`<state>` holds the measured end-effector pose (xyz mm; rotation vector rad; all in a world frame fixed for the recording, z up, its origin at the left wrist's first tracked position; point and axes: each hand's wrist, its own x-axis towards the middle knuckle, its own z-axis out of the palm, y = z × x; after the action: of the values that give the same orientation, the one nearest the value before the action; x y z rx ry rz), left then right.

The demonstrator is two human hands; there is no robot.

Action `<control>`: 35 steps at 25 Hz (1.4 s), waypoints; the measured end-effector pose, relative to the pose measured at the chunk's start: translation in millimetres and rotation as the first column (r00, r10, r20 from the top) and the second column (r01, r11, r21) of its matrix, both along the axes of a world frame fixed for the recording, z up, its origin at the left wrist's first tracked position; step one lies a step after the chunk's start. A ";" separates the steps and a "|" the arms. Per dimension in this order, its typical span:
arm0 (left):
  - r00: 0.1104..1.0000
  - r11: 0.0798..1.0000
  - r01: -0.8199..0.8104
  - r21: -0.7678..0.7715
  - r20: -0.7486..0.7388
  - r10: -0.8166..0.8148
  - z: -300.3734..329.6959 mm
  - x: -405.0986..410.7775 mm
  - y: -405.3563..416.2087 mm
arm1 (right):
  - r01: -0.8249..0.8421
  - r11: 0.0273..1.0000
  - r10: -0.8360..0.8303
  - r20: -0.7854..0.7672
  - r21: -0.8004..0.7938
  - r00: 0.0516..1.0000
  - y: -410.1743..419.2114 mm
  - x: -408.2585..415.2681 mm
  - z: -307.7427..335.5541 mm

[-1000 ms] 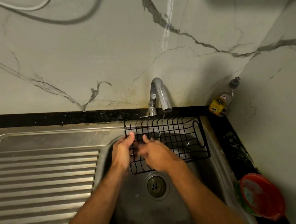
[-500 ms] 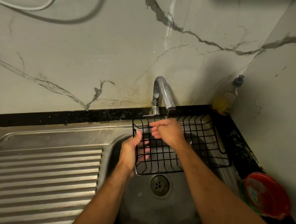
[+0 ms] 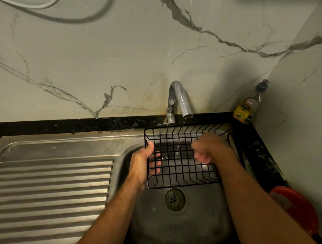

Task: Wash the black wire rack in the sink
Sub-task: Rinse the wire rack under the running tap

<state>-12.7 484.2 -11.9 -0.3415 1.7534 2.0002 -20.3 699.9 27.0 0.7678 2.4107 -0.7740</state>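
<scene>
The black wire rack (image 3: pixel 174 171) is held level over the steel sink (image 3: pixel 171 230), under the tap (image 3: pixel 180 98), from which a thin stream of water falls onto it. My left hand (image 3: pixel 142 163) grips the rack's left end, thumb on the rim and fingers beneath the wires. My right hand (image 3: pixel 211 150) lies inside the rack on its right half, fingers curled against the wires and blurred by motion. It hides part of the rack's right side.
A ribbed steel draining board (image 3: pixel 48 190) lies left of the basin. A dish soap bottle (image 3: pixel 248 106) stands in the back right corner on the black counter. A red bowl (image 3: pixel 297 207) sits on the counter at the right. The drain (image 3: pixel 174 200) is below the rack.
My right hand has slid from the rack's back left part toward its right side. The rack and my left hand have stayed in nearly the same place under the tap.
</scene>
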 end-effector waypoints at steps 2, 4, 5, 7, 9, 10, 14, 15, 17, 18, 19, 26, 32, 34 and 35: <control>1.000 1.000 -0.017 -0.009 -0.003 0.017 0.2 -2.0 -3.4 | -0.074 0.948 0.095 -0.052 0.310 0.994 7.2 6.1 -4.0; 1.000 0.999 -0.020 -0.044 -0.012 0.019 -2.3 -3.1 -3.8 | -0.194 0.969 0.168 0.169 0.154 0.971 0.8 14.8 -6.8; 0.999 0.997 -0.036 -0.061 -0.010 0.035 -3.0 -3.2 -3.1 | -0.238 0.970 0.222 0.251 0.038 0.942 -5.1 18.7 -9.5; 0.996 0.993 -0.085 -0.078 0.002 0.086 -4.4 -5.3 -4.4 | -0.227 0.966 0.245 0.156 -0.121 0.957 -13.6 21.4 -13.1; 0.994 0.989 -0.101 -0.104 0.019 0.103 -4.4 -12.7 -8.5 | -0.043 0.963 0.035 -0.033 -0.265 0.999 -12.8 15.6 -13.5; 0.995 0.989 -0.094 -0.110 0.031 0.098 -4.1 -16.2 -11.4 | -0.011 0.970 -0.022 -0.133 -0.243 0.991 -9.3 12.1 -11.9; 0.994 0.994 -0.088 -0.071 0.055 0.092 -0.3 -22.2 -19.7 | -0.025 0.967 0.155 -0.505 0.253 0.849 -0.5 7.0 2.8; 0.995 0.994 -0.090 -0.057 0.038 0.093 2.1 -22.8 -18.2 | 0.012 0.959 0.161 -0.578 0.283 0.800 -1.1 8.7 4.9; 0.996 0.995 -0.091 -0.041 0.002 0.091 7.6 -24.4 -14.4 | 0.075 0.956 0.154 -0.703 0.284 0.695 -1.9 17.5 5.3; 0.996 0.996 -0.083 -0.039 -0.013 0.083 10.4 -24.9 -12.5 | 0.103 0.945 0.172 -0.740 0.310 0.650 -0.4 24.0 4.2; 0.997 0.996 -0.073 -0.045 -0.025 0.072 12.9 -25.0 -11.3 | 0.137 0.938 0.174 -0.771 0.320 0.613 0.9 31.9 3.7; 0.990 0.980 -0.060 -0.192 -0.140 0.033 22.6 -0.4 -2.8 | 0.152 0.734 -0.529 -0.418 -0.662 0.738 -19.3 59.7 -12.7; 0.914 0.910 -0.099 -0.403 -0.398 -0.076 40.1 21.1 7.0 | 0.169 0.087 -0.733 0.052 -0.982 0.678 -28.2 75.7 2.8; 0.805 0.815 -0.072 -0.574 -0.516 -0.293 41.6 28.6 9.4 | 0.201 -0.090 -0.745 0.200 -0.975 0.636 -30.2 71.2 13.7; 0.736 0.756 -0.067 -0.652 -0.544 -0.404 41.2 32.5 9.0 | 0.229 -0.179 -0.769 0.281 -0.957 0.573 -30.5 69.6 15.6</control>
<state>19.8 493.1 29.3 0.4135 2.7862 1.3747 49.3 669.4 42.7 0.9748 0.8833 -2.7871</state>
